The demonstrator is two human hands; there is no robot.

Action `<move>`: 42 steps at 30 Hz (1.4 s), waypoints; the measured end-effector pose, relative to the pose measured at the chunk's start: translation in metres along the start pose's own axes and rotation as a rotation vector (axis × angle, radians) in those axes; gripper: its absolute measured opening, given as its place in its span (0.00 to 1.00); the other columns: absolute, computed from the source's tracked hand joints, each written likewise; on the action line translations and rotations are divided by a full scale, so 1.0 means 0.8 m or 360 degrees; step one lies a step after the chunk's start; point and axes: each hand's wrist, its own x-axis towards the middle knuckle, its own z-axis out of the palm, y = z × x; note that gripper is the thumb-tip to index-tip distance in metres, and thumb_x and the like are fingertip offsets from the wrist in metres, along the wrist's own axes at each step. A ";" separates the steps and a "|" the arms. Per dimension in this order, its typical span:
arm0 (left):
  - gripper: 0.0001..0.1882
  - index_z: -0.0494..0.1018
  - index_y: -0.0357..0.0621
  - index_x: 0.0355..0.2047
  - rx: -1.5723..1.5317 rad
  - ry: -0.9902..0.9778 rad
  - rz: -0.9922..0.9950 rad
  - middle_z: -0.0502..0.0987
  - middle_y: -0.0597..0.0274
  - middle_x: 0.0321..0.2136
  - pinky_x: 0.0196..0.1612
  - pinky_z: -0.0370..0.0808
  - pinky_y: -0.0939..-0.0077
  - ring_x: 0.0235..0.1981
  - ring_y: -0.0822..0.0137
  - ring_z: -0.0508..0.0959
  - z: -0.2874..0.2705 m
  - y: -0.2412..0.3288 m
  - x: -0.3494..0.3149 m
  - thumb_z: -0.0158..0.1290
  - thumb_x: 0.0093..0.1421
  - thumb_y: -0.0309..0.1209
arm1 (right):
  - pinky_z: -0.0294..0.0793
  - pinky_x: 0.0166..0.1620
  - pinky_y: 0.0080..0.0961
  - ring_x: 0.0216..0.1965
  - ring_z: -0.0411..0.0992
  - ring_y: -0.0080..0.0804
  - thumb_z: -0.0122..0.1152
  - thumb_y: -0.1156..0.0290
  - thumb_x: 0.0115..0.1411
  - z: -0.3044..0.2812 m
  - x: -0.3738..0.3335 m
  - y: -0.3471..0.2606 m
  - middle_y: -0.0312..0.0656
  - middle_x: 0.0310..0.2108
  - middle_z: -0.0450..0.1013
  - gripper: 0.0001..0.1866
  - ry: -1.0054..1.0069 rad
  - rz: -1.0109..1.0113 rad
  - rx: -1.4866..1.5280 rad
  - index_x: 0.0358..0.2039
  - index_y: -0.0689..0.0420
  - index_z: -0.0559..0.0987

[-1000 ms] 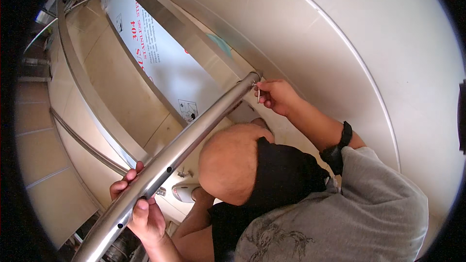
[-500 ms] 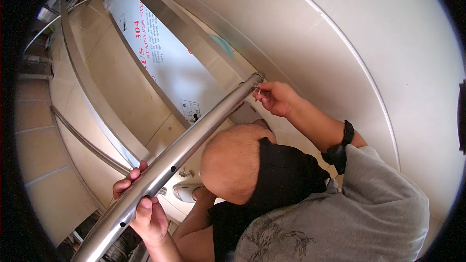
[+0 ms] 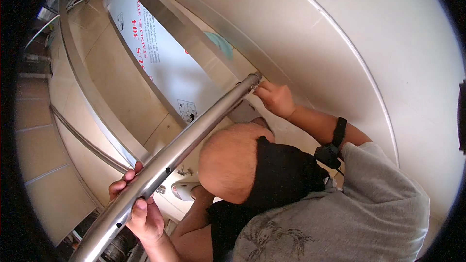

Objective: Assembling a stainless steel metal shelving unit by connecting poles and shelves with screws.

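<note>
At lower left, left hand (image 3: 146, 217) is gripping tube (image 3: 194, 136), apparently steadying it; near center, right hand (image 3: 275, 99) is holding fingers curled, contents unclear.

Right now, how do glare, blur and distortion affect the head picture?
Head view: bright glare streaks the steel tube; the right hand looks slightly blurred, fine detail there hard to read; lines on the pale wall bow, and the corners fall black.
</note>
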 end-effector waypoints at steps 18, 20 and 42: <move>0.27 0.60 0.41 0.40 0.0218 -0.0138 0.0289 0.70 0.50 0.41 0.57 0.57 0.50 0.48 0.51 0.69 0.022 0.002 -0.008 0.61 0.45 0.36 | 0.65 0.15 0.21 0.16 0.71 0.29 0.52 0.71 0.56 -0.019 0.026 -0.007 0.42 0.21 0.71 0.10 -0.0255 0.1888 0.1760 0.30 0.67 0.73; 0.27 0.60 0.41 0.40 0.0211 -0.0093 0.0265 0.70 0.50 0.41 0.57 0.57 0.50 0.48 0.51 0.69 0.021 0.003 -0.007 0.61 0.45 0.36 | 0.61 0.15 0.18 0.18 0.69 0.25 0.55 0.71 0.54 -0.022 0.033 -0.003 0.42 0.22 0.72 0.09 -0.0354 0.2181 0.2023 0.29 0.65 0.73; 0.26 0.61 0.42 0.42 0.0154 -0.0029 0.0157 0.70 0.53 0.42 0.58 0.55 0.50 0.49 0.53 0.68 0.018 0.009 0.007 0.60 0.46 0.35 | 0.66 0.21 0.20 0.18 0.68 0.24 0.51 0.71 0.57 -0.007 0.026 0.008 0.39 0.24 0.71 0.08 -0.0433 0.1756 0.1746 0.28 0.61 0.74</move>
